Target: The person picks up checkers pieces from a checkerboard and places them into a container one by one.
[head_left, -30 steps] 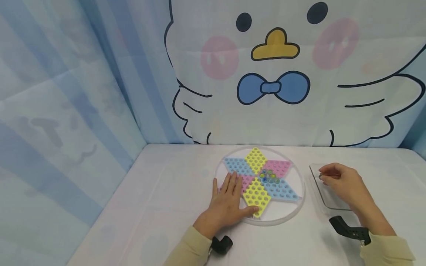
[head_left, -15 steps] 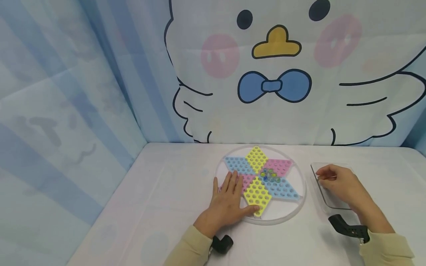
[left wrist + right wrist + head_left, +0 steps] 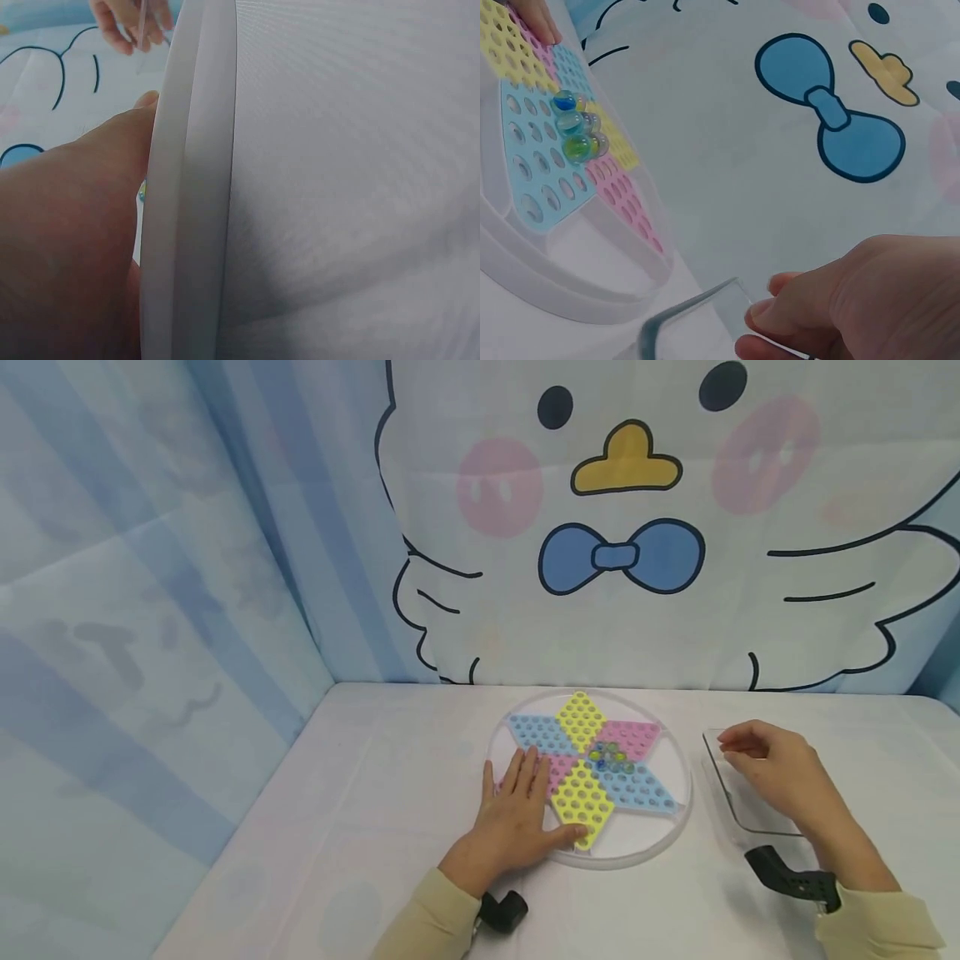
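Observation:
A round white Chinese checkers board [image 3: 678, 827] with yellow, blue and pink perforated sections lies on the table. My left hand [image 3: 510, 827] rests on its left side, fingers spread and straight, thumb over the near yellow section. Several glass marbles [image 3: 611, 758] are clustered right of the board's centre; in the right wrist view the marbles [image 3: 577, 146] look blue and green. Farther right, my right hand [image 3: 776, 768] is above a clear plastic box [image 3: 723, 789], fingers bent and thumb close to them. No marble shows between these fingertips, and their inner side is partly hidden.
A white cloth covers the table [image 3: 375, 793]. Behind it hangs a curtain [image 3: 615, 635] with a cartoon duck print, and a blue-striped curtain [image 3: 150, 610] is at the left. Black wrist mounts [image 3: 791, 877] sit at both sleeves.
A small marble seen at my right fingertips one second ago no longer shows there. That hand dipped slightly, then rose over the box. My left hand stays on the board.

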### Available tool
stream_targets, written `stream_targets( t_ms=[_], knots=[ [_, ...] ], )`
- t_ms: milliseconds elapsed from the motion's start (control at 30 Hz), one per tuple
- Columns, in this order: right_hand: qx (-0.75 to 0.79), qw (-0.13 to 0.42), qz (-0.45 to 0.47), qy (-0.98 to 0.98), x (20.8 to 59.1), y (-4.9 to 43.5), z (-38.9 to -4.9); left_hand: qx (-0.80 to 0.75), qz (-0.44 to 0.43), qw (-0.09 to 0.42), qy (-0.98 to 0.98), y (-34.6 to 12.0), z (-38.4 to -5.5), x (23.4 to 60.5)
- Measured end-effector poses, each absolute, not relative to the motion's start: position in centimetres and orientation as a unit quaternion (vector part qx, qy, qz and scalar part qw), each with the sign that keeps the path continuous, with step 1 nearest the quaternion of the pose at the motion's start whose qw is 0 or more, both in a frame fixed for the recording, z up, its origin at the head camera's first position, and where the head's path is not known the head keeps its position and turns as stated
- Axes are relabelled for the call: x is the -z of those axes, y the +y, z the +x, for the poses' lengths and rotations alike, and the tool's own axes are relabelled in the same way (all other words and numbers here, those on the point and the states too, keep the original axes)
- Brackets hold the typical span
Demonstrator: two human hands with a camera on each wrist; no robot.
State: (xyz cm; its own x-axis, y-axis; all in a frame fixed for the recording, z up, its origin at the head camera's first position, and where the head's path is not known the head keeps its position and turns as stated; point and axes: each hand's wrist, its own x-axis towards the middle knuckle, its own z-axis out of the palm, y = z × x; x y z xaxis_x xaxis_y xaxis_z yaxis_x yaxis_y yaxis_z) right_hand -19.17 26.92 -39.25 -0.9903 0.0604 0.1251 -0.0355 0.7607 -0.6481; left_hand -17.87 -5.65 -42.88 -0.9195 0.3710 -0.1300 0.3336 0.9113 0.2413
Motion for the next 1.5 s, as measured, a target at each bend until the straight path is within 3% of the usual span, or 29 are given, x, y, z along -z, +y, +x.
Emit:
stream_targets(
  t_ms=[700,1500],
  knots=[
    [-0.374,0.182,0.041,-0.909,36.6,23.6,-18.0,-0.107,0.181,0.087,0.974,-5.7,-17.7,42.4],
    [-0.384,0.160,0.122,-0.901,39.6,18.2,-18.6,-0.099,0.180,0.087,0.975,-5.6,-17.6,42.4]
  ],
)
